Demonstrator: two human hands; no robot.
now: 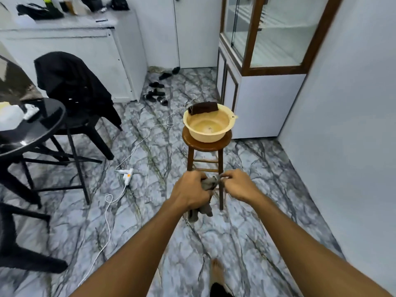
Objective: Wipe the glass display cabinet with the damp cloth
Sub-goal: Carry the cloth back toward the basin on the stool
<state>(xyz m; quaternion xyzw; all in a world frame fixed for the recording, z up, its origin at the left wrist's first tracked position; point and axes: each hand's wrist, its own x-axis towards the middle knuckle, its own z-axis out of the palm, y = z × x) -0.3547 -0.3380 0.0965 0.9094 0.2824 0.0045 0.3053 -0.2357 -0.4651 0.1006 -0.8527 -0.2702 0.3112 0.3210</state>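
- Nearest the camera, left hand (pixel 190 190) is clamped on a crumpled grey cloth (pixel 209 183); right hand (pixel 234 185) pinches its other end, cloth bunched between them.
- Beyond, cream plastic basin (pixel 206 133) sits on a round wooden stool (pixel 205 145).
- Farthest, wood-framed glass display cabinet (pixel 276 35) stands well apart from the cloth: wiping not yet begun, judging by that gap.

A cream basin (pixel 207 125) sits on a wooden stool (pixel 206 146); left, a black jacket (pixel 72 82) drapes a chair; sandals (pixel 156 91) lie far.
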